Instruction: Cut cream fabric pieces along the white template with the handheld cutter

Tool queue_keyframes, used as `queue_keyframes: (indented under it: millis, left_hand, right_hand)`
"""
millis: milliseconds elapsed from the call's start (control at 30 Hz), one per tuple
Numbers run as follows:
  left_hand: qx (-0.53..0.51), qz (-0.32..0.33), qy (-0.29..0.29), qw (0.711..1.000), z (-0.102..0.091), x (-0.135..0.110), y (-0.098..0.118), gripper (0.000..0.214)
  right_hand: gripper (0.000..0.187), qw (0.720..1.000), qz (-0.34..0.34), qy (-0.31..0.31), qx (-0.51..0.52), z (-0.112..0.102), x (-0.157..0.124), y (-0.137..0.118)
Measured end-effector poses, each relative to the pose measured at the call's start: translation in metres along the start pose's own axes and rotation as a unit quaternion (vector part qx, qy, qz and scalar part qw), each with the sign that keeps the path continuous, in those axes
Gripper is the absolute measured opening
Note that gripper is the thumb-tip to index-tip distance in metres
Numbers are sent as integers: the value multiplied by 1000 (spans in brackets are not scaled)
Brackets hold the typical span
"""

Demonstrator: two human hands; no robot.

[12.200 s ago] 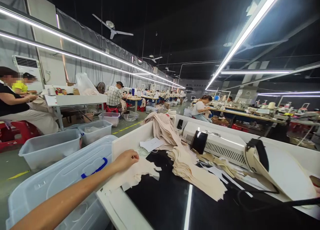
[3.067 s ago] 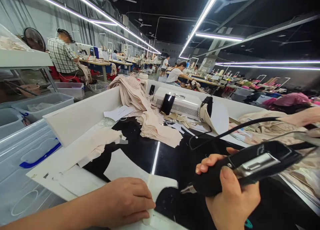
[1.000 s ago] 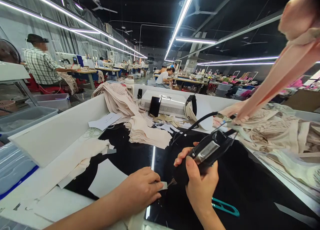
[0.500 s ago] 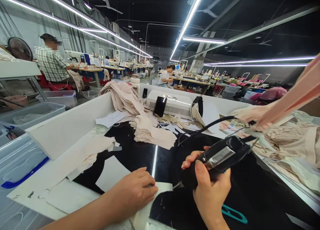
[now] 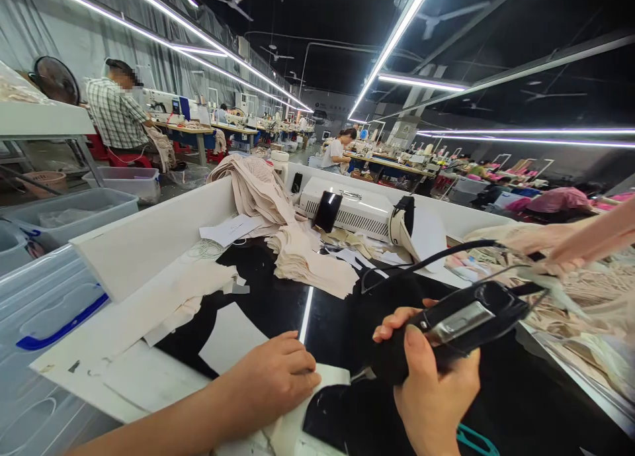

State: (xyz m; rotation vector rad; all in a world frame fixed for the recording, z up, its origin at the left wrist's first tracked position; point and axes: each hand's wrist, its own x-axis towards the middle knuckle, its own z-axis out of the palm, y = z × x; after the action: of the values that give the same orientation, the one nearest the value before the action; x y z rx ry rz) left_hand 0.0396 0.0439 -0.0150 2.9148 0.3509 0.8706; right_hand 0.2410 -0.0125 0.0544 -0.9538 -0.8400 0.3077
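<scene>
My left hand [image 5: 278, 380], fingers together and curled, presses on a pale fabric piece [image 5: 330, 376] at the near side of the black work surface [image 5: 342, 340]. My right hand [image 5: 436, 383] is wrapped round a black corded hand tool [image 5: 461, 323] with a shiny metal plate on its side. The tool's thin metal tip [image 5: 366, 375] points left and sits close to the fabric's right end; whether they touch is hard to tell. A white curved sheet [image 5: 231, 337] lies beyond my left hand. Beside my right wrist is a teal plastic piece [image 5: 476, 439], partly cut off by the frame.
Stacked beige fabric pieces [image 5: 317, 267] lie ahead, near a white vented box [image 5: 367, 214] and a dark phone-like object [image 5: 328, 210]. Loose fabric [image 5: 590, 290] heaps at right, under a hanging pink strip [image 5: 595, 244]. White boards [image 5: 159, 244] edge the table. Co-workers sit at sewing machines beyond.
The view has shifted slightly, moving the table contents a little to the right. My right hand and the tool have moved somewhat farther right. My left hand stays pressed on the fabric.
</scene>
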Motion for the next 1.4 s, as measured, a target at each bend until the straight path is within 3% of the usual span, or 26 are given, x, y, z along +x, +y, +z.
queue_keyframes:
  millis: [533,1233,1400]
  left_hand:
    - [1,-3,7,1000,-1,0,2,11]
    - [-21,1,15,1000,-4,0,1,15]
    - [-29,1,23,999,-4,0,0,17]
  right_hand:
    - [35,998,6,-20,55,27,-3,9]
    - [32,1000,9,-4,24,16,0,3]
    - [33,998,13,-8,63,16,-5,-2]
